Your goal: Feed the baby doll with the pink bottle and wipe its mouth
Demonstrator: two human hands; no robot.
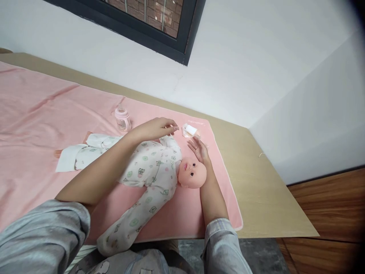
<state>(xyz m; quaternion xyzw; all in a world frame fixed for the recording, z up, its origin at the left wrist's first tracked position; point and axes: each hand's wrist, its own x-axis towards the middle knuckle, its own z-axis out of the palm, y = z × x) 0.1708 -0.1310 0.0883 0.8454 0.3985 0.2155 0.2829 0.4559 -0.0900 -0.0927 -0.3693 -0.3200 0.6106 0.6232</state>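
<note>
Here, the left hand (pixel 161 127) was bent over the sleeve (pixel 171 144) of the doll (pixel 148 165), grip unclear; beside its head (pixel 194 175), the right hand (pixel 200 149) was held loosely uncurled.

No words legible in view, a line of small pale lettering (pixel 196 122) at the corner of a pink blanket (pixel 42 108) too fine to read, a tiny marking (pixel 122 124) on a baby bottle (pixel 123 116) too blurred to decipher, a white label (pixel 191 130) on a small packet unreadable.
</note>
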